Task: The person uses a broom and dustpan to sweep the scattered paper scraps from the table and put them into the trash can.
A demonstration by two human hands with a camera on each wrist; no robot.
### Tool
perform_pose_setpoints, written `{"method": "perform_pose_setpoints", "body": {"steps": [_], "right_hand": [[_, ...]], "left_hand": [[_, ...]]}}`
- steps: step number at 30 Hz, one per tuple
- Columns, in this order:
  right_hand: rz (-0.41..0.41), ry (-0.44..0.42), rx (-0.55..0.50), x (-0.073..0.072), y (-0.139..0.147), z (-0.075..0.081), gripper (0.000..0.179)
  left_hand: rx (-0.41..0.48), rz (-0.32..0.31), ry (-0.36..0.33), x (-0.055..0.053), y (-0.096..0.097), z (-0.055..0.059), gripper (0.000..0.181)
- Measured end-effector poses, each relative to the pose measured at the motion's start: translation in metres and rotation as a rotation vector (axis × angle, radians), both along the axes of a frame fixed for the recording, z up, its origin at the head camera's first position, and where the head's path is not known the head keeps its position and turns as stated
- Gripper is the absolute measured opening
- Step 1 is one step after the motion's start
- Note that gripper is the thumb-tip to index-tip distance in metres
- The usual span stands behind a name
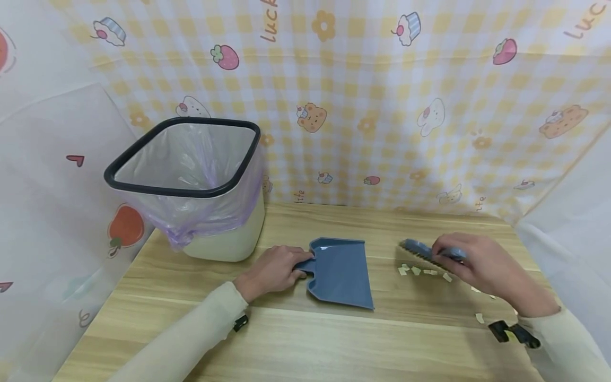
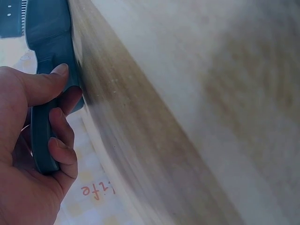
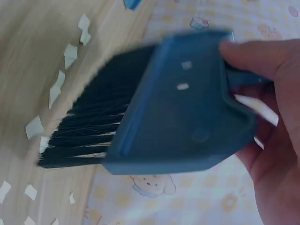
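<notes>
With sweeping apparently in hand, your left hand [image 1: 281, 268] held the dustpan [image 1: 340, 273] mid-way across the bench [image 1: 305, 345]; your right hand [image 1: 482, 262] gripped the brush [image 1: 416, 247] near pale scraps [image 1: 416, 271] toward the right edge. A low leftward stroke seemed called for.

Dustpan [image 1: 341, 273] on table [image 1: 305, 345] between bin [image 1: 234, 245] at left and brush [image 1: 416, 246], scraps [image 1: 416, 271] at right

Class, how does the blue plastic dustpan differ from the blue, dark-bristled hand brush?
The blue plastic dustpan is broad and flat; the blue, dark-bristled hand brush has a fringe of bristles. The left hand grips the dustpan; the right hand grips the brush. Both are blue and handheld.
</notes>
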State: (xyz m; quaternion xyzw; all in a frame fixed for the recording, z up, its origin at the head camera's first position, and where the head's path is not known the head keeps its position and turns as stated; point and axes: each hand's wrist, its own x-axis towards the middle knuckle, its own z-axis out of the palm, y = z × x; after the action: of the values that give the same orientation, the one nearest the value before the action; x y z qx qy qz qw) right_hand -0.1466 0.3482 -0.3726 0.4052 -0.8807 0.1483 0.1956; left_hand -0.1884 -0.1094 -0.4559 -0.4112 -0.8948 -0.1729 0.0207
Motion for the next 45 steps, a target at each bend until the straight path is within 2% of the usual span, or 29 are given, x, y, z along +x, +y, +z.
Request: {"method": "perform_pose_setpoints", "body": {"steps": [4,8,12,16,23,29,34,39,45], "right_hand": [[-0.190,0.082,0.018,0.002,0.002,0.002,0.020],[-0.364,0.101,0.045,0.003,0.002,0.002,0.030],[-0.452,0.058,0.074,0.003,-0.002,-0.001,0.036],[-0.494,-0.020,0.115,0.001,-0.008,-0.006,0.038],[-0.489,-0.082,0.092,0.000,-0.018,-0.019,0.040],[-0.454,-0.101,0.012,-0.001,-0.034,-0.019,0.044],[-0.347,-0.069,-0.030,-0.001,-0.050,-0.019,0.041],[-0.229,-0.084,-0.066,0.002,-0.061,-0.020,0.034],[-0.169,-0.119,-0.103,0.006,-0.069,-0.014,0.035]], "left_hand": [[0.001,0.000,-0.004,0.001,0.000,0.001,0.040],[0.001,0.000,-0.005,0.001,-0.001,0.001,0.040],[-0.001,0.001,-0.004,0.001,-0.001,0.001,0.040],[-0.003,0.002,-0.008,0.001,0.000,0.000,0.040],[-0.002,-0.006,-0.004,0.001,0.000,-0.001,0.040],[0.001,-0.001,0.001,-0.001,0.000,-0.002,0.040],[0.002,-0.004,-0.004,0.000,0.000,0.000,0.040],[-0.005,-0.004,-0.003,0.000,0.000,0.001,0.041],[-0.004,-0.005,-0.008,-0.001,0.000,0.002,0.040]]}}
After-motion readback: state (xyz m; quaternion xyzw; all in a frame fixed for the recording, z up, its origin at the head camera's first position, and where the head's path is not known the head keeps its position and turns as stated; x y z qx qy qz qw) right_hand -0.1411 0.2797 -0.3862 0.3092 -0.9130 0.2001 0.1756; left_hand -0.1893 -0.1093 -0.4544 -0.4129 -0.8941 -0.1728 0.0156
